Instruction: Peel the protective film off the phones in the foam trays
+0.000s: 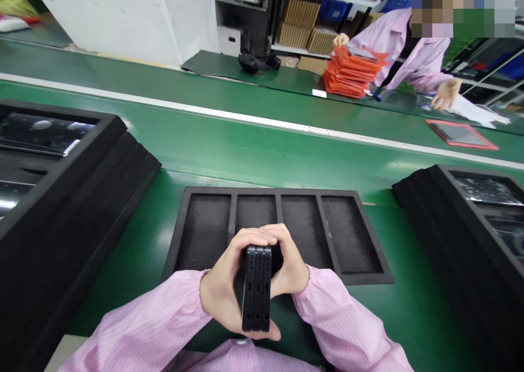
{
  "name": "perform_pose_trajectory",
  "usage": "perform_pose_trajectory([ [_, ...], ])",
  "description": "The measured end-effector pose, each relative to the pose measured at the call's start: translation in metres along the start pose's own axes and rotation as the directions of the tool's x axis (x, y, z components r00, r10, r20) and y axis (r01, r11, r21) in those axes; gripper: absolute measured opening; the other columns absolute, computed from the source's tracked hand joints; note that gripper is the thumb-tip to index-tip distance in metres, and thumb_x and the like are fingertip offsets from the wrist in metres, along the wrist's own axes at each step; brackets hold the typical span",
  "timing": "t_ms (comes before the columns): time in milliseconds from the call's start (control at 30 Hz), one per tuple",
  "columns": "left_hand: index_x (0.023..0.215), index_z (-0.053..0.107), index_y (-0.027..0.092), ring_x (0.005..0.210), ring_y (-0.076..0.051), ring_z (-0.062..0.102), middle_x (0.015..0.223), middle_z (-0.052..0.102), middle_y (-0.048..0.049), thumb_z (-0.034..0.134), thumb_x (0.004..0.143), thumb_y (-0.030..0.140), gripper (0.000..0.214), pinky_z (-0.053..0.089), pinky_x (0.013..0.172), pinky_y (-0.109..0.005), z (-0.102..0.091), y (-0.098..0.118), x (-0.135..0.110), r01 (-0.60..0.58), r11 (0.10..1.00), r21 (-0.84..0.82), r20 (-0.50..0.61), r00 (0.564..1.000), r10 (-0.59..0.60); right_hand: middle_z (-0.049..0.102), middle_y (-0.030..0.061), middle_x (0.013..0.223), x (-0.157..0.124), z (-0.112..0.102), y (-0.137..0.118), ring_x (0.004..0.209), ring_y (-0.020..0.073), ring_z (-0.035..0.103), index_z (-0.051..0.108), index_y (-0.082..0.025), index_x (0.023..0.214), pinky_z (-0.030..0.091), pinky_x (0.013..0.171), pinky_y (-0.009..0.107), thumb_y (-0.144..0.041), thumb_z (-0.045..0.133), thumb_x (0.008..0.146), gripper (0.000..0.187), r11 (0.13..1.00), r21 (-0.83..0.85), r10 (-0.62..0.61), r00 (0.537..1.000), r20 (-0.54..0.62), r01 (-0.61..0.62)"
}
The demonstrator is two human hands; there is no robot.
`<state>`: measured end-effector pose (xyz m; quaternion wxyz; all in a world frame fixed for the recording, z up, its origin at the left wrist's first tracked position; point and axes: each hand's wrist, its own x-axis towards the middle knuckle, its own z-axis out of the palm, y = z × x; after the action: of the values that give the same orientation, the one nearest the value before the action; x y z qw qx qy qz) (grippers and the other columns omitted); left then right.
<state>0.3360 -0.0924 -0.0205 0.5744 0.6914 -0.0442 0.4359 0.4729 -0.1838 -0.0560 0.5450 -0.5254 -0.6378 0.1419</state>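
Three dark smartphones (257, 290) are pressed together face to face and stood on their long edges, their ends with charging ports and speaker slots turned toward me. My left hand (223, 290) wraps round them from the left, thumb below and fingers over the top. From the right, my right hand (290, 260) curls its fingers over the upper far part of the same stack; its fingertips are partly hidden behind the phones. Beneath and beyond my hands lies a black foam tray (183, 225) with several rectangular compartments, and no phone shows in the visible parts of these.
Stacked black foam trays with phones stand at the left (110, 170) and right (429, 214). Past a white strip (245, 122) across the green table, a co-worker in pink (426, 61) handles a pile of orange-red pouches (354, 72). A black device (257, 62) lies nearby.
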Motion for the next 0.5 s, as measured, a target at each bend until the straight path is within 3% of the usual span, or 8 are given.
perform_pose_trajectory([
  [133, 0.130, 0.047, 0.025, 0.101, -0.029, 0.062, 0.107, 0.058, -0.0095, 0.086, 0.050, 0.066, 0.098, 0.054, 0.091, -0.046, 0.0020, 0.0018, -0.0009, -0.036, 0.999, 0.030, 0.016, 0.999, 0.035, 0.058, 0.0095, 0.113, -0.0024, 0.0007, 0.0018, 0.103, 0.0302, 0.059, 0.046, -0.026, 0.124, 0.048, 0.089, 0.046, -0.042, 0.090, 0.052, 0.085, 0.999, -0.006, -0.040, 0.999, -0.015, 0.040],
  [500, 0.131, 0.044, 0.022, 0.103, -0.027, 0.061, 0.109, 0.057, -0.0106, 0.087, 0.052, 0.061, 0.098, 0.054, 0.092, -0.043, 0.0012, 0.0018, -0.0002, -0.082, 0.995, 0.063, 0.049, 0.996, 0.079, 0.059, 0.0106, 0.115, -0.0030, 0.0002, 0.0023, 0.106, 0.0302, 0.060, 0.045, -0.025, 0.128, 0.048, 0.090, 0.047, -0.043, 0.086, 0.060, 0.081, 0.999, -0.011, -0.051, 0.999, -0.011, 0.051],
])
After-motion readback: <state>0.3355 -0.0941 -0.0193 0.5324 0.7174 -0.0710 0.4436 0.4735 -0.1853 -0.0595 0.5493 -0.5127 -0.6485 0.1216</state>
